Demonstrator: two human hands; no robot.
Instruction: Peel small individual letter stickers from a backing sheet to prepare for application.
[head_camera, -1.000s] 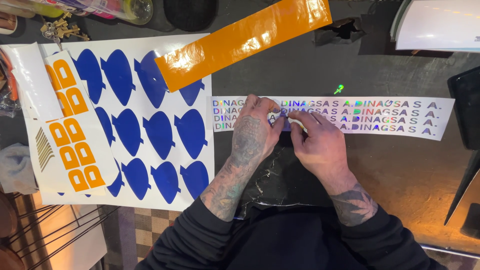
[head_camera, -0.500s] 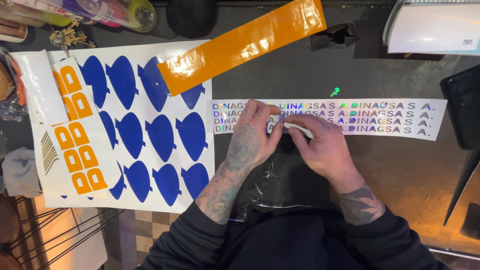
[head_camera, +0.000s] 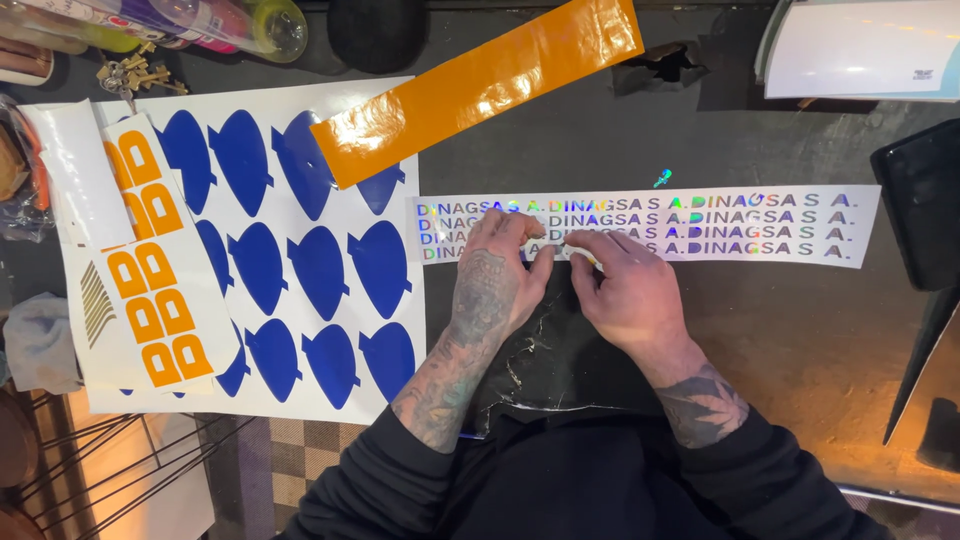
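Over the last second my left hand (head_camera: 492, 285) slid slightly left along the holographic lettering strip (head_camera: 760, 228), lying flat on the counter (head_camera: 800, 330) right of the blue decal sheet (head_camera: 300, 260). It pressed flat, unclenched; my right hand (head_camera: 625, 290) pinched a small tool, weeding onward.

Long white sticker strip with rows of shiny rainbow-foil lettering (head_camera: 700, 228), flat on the dark table, centre to right, both hands resting on its left part. Large white backing sheet of blue shield-shaped vinyl stickers (head_camera: 300, 260) at left, near to far. Narrow white sheet of orange block-letter stickers (head_camera: 155, 270) lies tilted on its left edge, over it. Glossy orange vinyl strip (head_camera: 480, 85) lies diagonally far centre, its lower end overlapping the blue sheet. Small sheet with gold stripe decals (head_camera: 95, 305) far left, partly hidden, possibly another sticker. White flat package or sheet stack (head_camera: 860, 50) far right corner.
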